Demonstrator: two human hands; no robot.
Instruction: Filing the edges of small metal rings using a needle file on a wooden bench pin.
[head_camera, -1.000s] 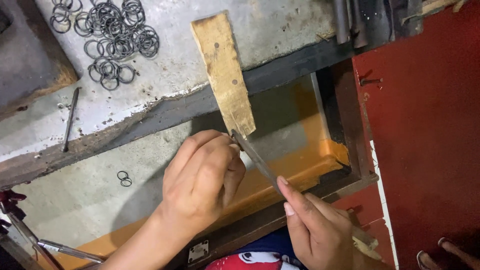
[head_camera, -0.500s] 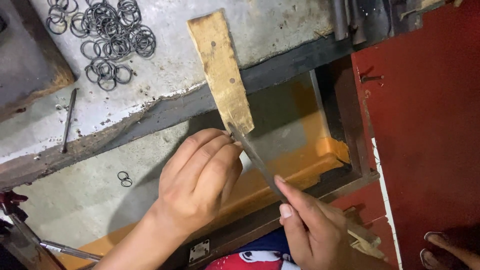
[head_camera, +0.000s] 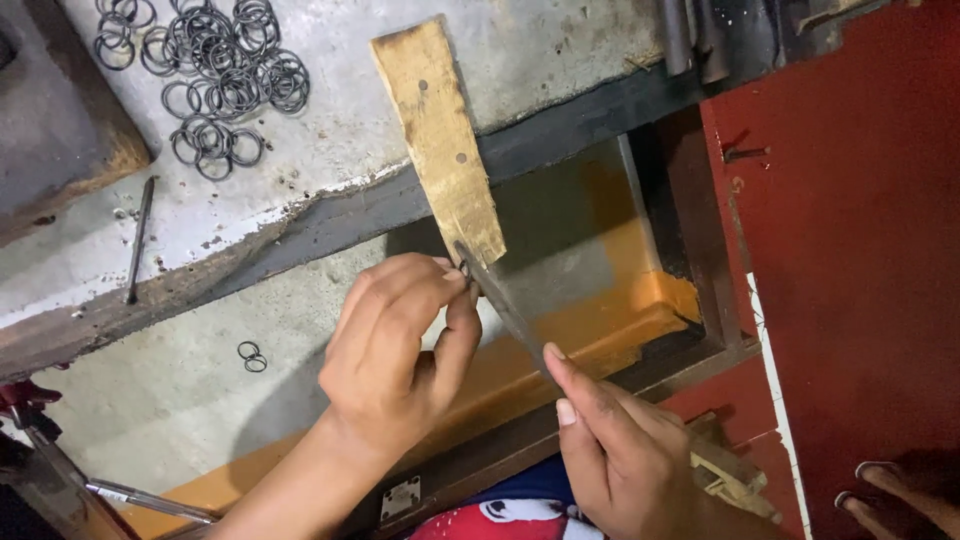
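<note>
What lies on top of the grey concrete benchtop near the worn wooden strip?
A heap of dark metal rings and a thin metal rod lie on the grey concrete benchtop; the wooden strip covers whatever is beneath it.

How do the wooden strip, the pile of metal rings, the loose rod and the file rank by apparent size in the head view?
1. Pile of metal rings, widest spread.
2. Wooden strip.
3. File and loose rod: similar visible length; the right hand hides the file's end, so unranked.

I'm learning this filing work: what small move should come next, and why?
Probably a short stroke of the file across the ring. The left hand pinches the ring against the wooden peg's tip, the right hand grips the file, and its end already meets the ring.
</note>
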